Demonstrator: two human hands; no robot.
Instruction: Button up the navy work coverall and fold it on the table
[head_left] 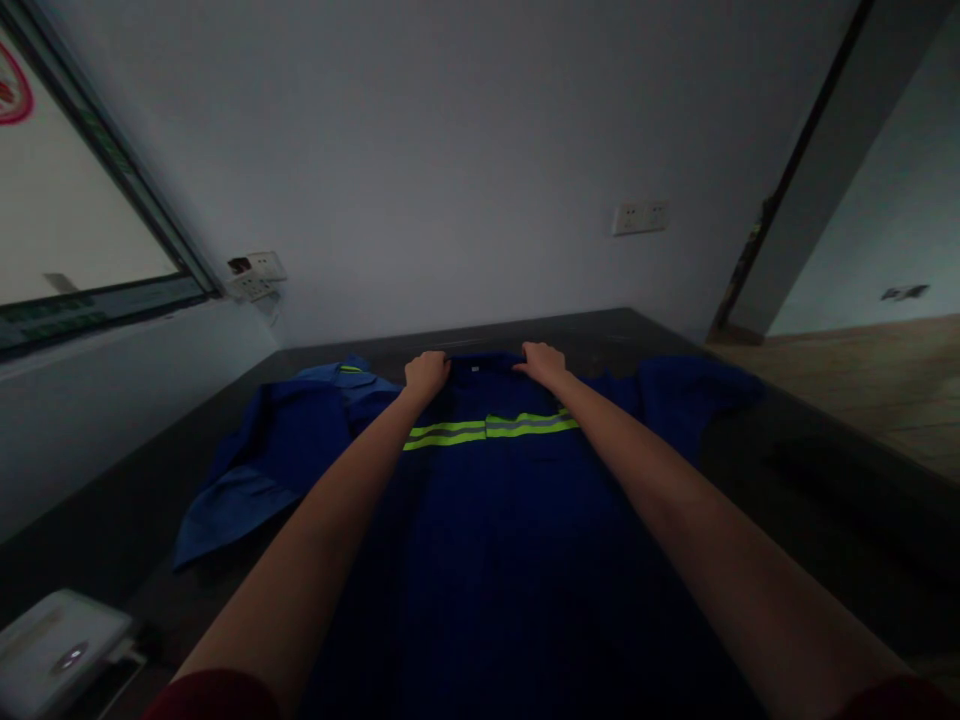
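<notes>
Two-handed grip on a blue garment (480,530) by its collar (480,358)

From the head view, the blue garment lies spread on a dark worktop (600,338), its collar toward the far edge and its body reaching back under the camera. A yellow-green reflective band (450,433) crosses the chest, with a slight step at the front opening.

What could go wrong is mostly a matter of uneven pull: should one hand draw harder than the other, the collar would probably skew and that step widen. The forearms pass low over the cloth, so they might drag creases into it. At the left lies crumpled blue cloth (262,500) with a paler side showing; whether it joins the garment is hidden behind the arm, and if it does, a tug could bring it along. The lower body sinks into shadow, where a fold would be easy to miss.

As for pose, both arms reach well forward, nearly straight, converging. The left hand (428,376) is closed on the left side of the collar, knuckles up; the right hand (544,365) pinches the other side, thumb pointing inward.
</notes>
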